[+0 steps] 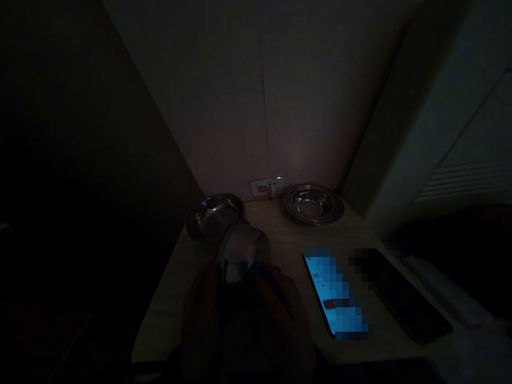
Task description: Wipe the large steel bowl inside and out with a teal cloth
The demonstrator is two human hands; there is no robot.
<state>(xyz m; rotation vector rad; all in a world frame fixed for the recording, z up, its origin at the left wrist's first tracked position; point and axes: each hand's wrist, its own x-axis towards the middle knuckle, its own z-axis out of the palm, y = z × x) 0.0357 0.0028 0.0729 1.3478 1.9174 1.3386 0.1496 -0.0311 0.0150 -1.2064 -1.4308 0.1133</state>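
In dim light a shiny steel bowl (242, 248) is tilted above the near part of the table, its rounded outside facing up. My left hand (200, 306) grips it by the left side, fingers closed. On the right side, my right hand (284, 306) is closed and its fingers press a small dark bluish thing (262, 271) against the bowl; it looks like a cloth, but the dark hides its shape. Just behind, a steel dish (212, 218) lies at the back left of the table. The bowl's lower part is lost in shadow.
Stacked steel dishes (314, 205) stand at the back right of the wooden table (160, 314). A lit phone (326, 298) and a dark phone-like slab (408, 298) lie on the right. A wall socket (262, 188) with a plug sits behind.
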